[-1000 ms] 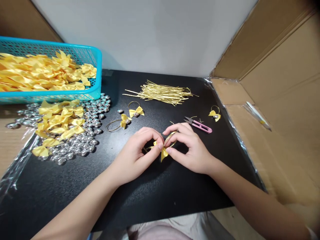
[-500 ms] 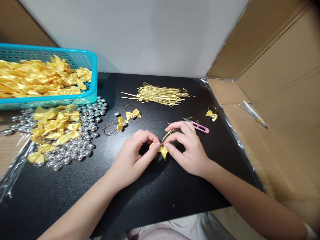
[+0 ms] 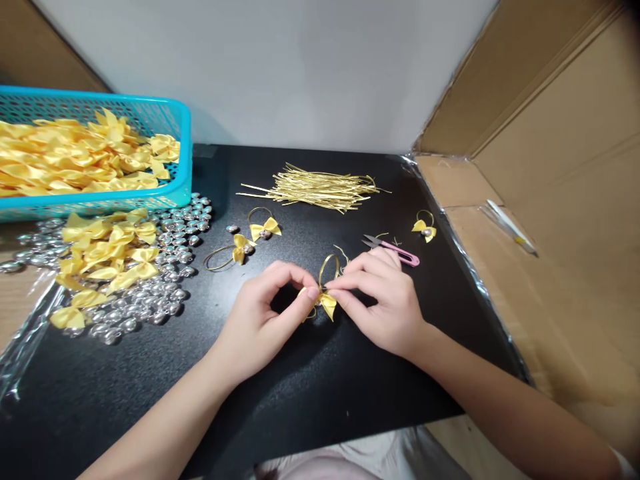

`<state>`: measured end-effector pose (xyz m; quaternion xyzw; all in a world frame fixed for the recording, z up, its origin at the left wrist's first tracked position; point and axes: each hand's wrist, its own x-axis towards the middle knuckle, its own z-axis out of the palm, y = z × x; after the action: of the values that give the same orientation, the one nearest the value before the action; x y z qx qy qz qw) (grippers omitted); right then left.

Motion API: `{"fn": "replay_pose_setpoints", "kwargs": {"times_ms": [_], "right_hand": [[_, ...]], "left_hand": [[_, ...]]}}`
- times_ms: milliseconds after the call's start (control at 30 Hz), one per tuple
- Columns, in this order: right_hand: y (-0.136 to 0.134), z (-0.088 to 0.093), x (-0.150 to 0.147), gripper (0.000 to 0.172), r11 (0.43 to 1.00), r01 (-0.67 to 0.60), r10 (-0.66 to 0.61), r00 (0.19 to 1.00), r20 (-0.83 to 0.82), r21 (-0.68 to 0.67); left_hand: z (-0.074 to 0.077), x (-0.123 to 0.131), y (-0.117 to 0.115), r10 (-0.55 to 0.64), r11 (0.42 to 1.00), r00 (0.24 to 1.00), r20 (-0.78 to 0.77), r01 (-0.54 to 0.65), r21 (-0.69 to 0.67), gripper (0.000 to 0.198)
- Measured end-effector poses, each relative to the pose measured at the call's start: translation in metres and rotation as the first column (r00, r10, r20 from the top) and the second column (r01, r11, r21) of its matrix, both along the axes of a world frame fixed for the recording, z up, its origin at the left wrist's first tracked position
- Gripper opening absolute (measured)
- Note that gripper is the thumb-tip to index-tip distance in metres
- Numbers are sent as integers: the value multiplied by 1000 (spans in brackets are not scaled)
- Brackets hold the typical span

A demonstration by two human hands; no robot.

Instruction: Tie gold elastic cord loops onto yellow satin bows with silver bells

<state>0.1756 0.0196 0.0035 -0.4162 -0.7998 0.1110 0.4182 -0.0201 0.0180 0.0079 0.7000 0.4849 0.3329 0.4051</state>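
Between my hands, low over the black table, is a yellow ribbon bow [image 3: 328, 306] with a loop of gold cord [image 3: 321, 270] standing up from it. My left hand [image 3: 270, 313] pinches the bow's left side between thumb and index finger. My right hand [image 3: 383, 297] has its thumb and fingertips closed on the cord at the loop's base; the exact hold is partly hidden. A thin loose cord end sticks up by the right fingers. Just beyond my right hand lie pink-handled thread snips [image 3: 407, 258].
A blue basket [image 3: 186, 153] of yellow bows stands at back left. Before it lie a pile of bows [image 3: 120, 240] and silver bells or beads [image 3: 145, 300]. Gold cords [image 3: 325, 189] lie at the back. Finished-looking looped bows [image 3: 265, 229] are scattered about. A white pen-like tool [image 3: 510, 229] rests right.
My right index finger has come down from the upper part of the loop toward the thumb at its base. The loop now stands more upright. My left hand keeps its pinch.
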Motion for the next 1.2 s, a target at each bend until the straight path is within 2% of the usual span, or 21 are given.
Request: {"fn": "replay_pose_setpoints", "kwargs": {"times_ms": [233,667,867,1033,1200], "right_hand": [[0,0,0,8,1000,-28,28,999,-30,-11],[1,0,2,14,995,-89,90,996,19,-35],[0,-1,2,16,987,-105,101,994,-36,-120],[1,-3,1,15,974,-119,100,989,-108,-194],[3,-2,0,9,960,-112,72,984,-161,-255]], "left_hand": [[0,0,1,30,997,1000,-10,-29,65,9],[-1,-2,1,-48,985,999,4,47,168,9],[-5,-1,1,-59,953,998,-12,60,296,15],[-5,-1,1,-65,942,997,-31,71,328,14],[-3,-2,1,-12,947,1000,-20,18,321,11]]}}
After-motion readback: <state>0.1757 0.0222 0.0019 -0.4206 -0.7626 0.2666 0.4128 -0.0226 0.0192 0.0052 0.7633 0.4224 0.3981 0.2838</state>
